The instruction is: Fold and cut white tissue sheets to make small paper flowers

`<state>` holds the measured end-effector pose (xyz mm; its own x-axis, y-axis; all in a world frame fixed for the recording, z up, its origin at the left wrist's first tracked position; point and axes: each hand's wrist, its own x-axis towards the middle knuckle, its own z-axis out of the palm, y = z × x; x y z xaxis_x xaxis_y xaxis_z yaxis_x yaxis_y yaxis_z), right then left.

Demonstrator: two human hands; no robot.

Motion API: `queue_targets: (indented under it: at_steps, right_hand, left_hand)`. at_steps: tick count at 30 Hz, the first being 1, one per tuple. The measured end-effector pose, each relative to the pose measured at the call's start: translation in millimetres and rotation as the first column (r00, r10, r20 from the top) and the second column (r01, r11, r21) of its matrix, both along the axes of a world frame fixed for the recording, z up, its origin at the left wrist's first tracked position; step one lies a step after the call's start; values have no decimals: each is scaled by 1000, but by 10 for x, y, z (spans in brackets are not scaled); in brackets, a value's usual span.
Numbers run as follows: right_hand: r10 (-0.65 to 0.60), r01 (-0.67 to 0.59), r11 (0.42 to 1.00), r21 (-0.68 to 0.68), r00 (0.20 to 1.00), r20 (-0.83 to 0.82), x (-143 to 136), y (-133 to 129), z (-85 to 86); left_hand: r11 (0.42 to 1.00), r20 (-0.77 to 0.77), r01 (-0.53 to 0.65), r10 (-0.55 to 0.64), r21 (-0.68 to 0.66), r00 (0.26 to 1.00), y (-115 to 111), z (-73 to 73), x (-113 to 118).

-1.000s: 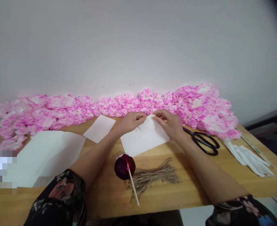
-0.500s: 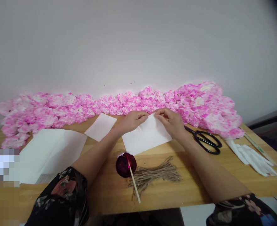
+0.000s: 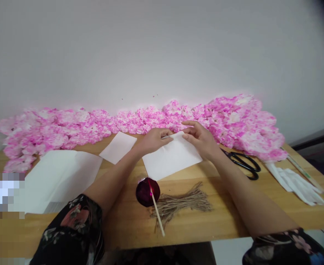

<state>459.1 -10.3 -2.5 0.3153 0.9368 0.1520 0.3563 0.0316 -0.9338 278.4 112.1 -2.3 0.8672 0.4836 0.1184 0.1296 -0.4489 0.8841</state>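
White paper [image 3: 173, 158] lies on the wooden table in front of me, under my hands. My left hand [image 3: 157, 140] pinches its far edge, thumb and fingers closed on it. At the far right corner is my right hand [image 3: 199, 138], its thumb at the paper and its index finger raised apart from it. Nearer to me stands a dark red round dish [image 3: 147, 192] with a pale wooden stick [image 3: 158, 217] resting across its rim. A bundle of thin brown twigs [image 3: 185, 202] lies beside the dish.
Pink and white flowers [image 3: 139, 119] line the wall. Left are a small white sheet [image 3: 118, 147] and larger white sheets [image 3: 65, 176]. To the right lie black scissors [image 3: 246, 163], white gloves [image 3: 296, 182] and a thin rod [image 3: 302, 171].
My right hand's fingers have spread and lifted at the paper's far edge, the index finger now raised. My left hand has shifted slightly from the right hand and still grips the paper.
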Motion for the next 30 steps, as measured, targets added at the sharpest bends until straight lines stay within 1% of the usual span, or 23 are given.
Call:
queue_targets:
  at_steps: [2,4,6,9,10,11,12,14,15,16,18,19,21,23,25,27,30]
  right_hand:
    - [90,-106,986,-129,989,-119,68,-20,44]
    - [117,-148,968,-201,980,-161,145,-36,69]
    - [113,-160,966,-202,968,-224,218,-42,55]
    - [115,-188,969,-160,919,-377,291,-28,-38]
    - [125,-206,964,-169,910,-396,298,-18,-78]
    - [137,-223,956,-191,914,-381,293,-5,-116]
    - [161,-242,946,-218,929,-333,276,9,-151]
    - [228,-260,937,-233,961,-155,205,39,-205]
    - [254,-258,943,-212,966,-50,157,53,-224]
    - [255,-243,954,-174,966,49,108,66,-241]
    - [186,-170,981,-95,962,201,25,85,-273]
    - [152,-136,987,-80,955,254,-1,93,-290]
    - [143,-116,988,-100,934,328,-15,105,-319]
    - [180,-142,982,-126,909,377,8,112,-336]
    - [187,-147,981,-128,890,415,39,114,-337]
    - [173,-135,984,-116,881,440,57,112,-326]
    - [159,-130,987,-96,891,426,57,104,-307]
  left_hand:
    - [999,23,-38,38,3,999,31,21,-15]
    - [997,50,-74,74,-8,996,67,35,-31]
    - [992,75,-116,120,-56,990,104,31,-42]
    - [965,117,-172,198,-200,973,146,-2,-48]
    - [951,125,-189,224,-244,967,156,-15,-49]
    - [939,130,-204,247,-277,960,162,-27,-49]
    - [928,136,-216,267,-303,954,167,-39,-49]
    - [910,158,-223,292,-349,943,171,-66,-50]
    - [900,172,-219,300,-377,938,172,-85,-53]
    - [888,185,-212,308,-408,933,175,-107,-59]
    - [870,197,-191,308,-455,931,192,-163,-79]
    - [870,184,-180,291,-460,939,206,-195,-96]
    - [888,120,-153,225,-433,967,245,-254,-142]
    - [917,52,-115,146,-383,988,284,-300,-198]
    - [943,21,-89,101,-322,995,307,-335,-250]
    - [966,4,-106,110,-236,994,305,-370,-285]
    - [973,-5,-193,194,-130,981,271,-429,-302]
